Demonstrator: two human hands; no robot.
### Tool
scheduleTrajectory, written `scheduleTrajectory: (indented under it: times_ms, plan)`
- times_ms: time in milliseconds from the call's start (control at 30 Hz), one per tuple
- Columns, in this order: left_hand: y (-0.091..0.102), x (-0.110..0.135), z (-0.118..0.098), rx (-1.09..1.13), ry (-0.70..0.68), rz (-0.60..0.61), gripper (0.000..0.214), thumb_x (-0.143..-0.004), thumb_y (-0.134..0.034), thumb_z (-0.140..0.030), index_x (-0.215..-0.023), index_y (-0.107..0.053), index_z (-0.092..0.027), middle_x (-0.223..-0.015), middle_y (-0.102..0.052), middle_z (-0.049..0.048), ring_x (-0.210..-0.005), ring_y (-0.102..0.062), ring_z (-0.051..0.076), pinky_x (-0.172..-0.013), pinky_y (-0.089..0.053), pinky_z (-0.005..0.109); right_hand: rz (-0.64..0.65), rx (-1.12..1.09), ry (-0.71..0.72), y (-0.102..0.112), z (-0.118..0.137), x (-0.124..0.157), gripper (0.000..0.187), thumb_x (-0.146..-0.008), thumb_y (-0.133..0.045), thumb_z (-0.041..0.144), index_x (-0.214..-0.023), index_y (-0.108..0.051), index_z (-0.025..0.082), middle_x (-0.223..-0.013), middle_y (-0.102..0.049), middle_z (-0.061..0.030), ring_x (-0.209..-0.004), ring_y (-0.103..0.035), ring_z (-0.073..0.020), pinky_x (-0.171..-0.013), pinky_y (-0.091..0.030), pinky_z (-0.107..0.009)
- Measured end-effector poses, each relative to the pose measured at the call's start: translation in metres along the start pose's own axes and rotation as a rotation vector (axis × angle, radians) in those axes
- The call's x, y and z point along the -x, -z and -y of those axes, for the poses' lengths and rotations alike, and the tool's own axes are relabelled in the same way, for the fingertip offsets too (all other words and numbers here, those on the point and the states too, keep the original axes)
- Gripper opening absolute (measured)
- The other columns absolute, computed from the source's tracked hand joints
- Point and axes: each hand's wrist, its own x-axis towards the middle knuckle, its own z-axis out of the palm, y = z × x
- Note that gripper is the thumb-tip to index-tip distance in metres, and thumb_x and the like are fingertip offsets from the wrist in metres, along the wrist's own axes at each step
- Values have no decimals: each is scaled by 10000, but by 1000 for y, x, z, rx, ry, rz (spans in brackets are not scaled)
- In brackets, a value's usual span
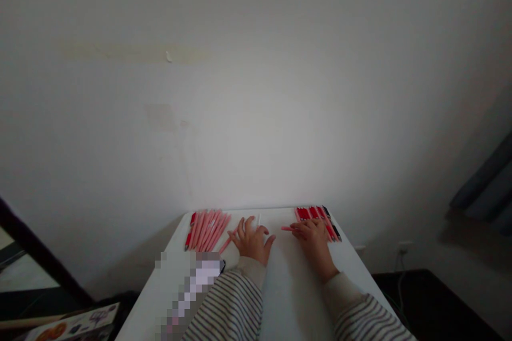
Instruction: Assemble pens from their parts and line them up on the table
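Observation:
My left hand (pixel 250 240) hovers over or rests on the table with its fingers spread apart. By its outer fingers lies a single pink pen-like stick (pixel 224 245); whether they touch it I cannot tell. Just beyond the hand is a thin white stick (pixel 260 219). My right hand (pixel 311 237) is closed around another pink pen-like stick (pixel 285 228), whose end points left. Next to the right hand, several pink sticks lie over red pieces (pixel 304 213) with black ends. A fanned pile of pink sticks (pixel 207 229) lies at the far left, over more red pieces (pixel 188 238).
The white table (pixel 286 298) stands against a pale wall (pixel 264 90). A blurred-out patch (pixel 192 287) covers something on the left of the table. A printed box (pixel 76 325) is at the lower left. A socket with a cable (pixel 405 248) is on the right.

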Motion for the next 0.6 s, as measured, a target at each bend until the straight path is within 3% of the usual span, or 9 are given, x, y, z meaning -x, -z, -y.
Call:
scheduleTrajectory:
  times_ms: [200,600]
  plan:
    - [-1,-1,-2,56,-19,31,96,-654,-767,-387,-723,-727,-440,-1373,-523,-87,-1383,-289,307,-1089,-51,724,121,-12,73,2,5,1,200,-784,-671,274,-936,-731,389,-901,-685,-12,-1025,-494,-262,-992,-279,-490]
    - [2,0,-3,62,-41,93,99,-671,-761,-374,-728,-731,-449,-1378,-534,-83,-1375,-305,307,-1069,-35,745,160,-36,128,5,8,1,220,-774,-687,270,-946,-728,400,-896,-682,-11,-1021,-499,-252,-1028,-244,-489]
